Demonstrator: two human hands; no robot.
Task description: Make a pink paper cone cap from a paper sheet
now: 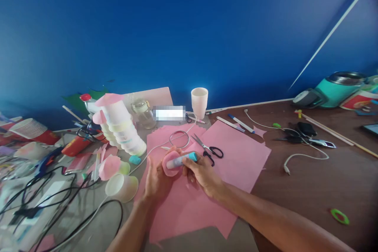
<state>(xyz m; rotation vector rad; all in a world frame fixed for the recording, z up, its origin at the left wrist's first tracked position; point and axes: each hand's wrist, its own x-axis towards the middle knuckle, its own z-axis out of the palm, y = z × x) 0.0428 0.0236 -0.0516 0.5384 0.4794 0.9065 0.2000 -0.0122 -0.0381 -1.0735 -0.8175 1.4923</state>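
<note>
My left hand (157, 181) is closed on a small round piece of pink paper (171, 171). Between the fingers of my right hand (205, 175) is a glue stick (179, 160) with a blue end, lying across the pink round; whether its tip touches the paper I cannot make out. Both hands are above large pink paper sheets (227, 157). Just beyond my right hand lie scissors (209, 148) with black handles, blades spread. A small blue cap (135, 160) rests left of my left hand, near a paper cup (121, 187) on its side.
Stacked cups (122, 128) topped with pink paper stand at left; more white cups (199, 100) stand by the wall. Beside them is a glass jar (143, 112). Dark cables (56, 189) clutter the left. Markers (240, 123), a white cable (307, 154) and a green ring (339, 217) lie at right.
</note>
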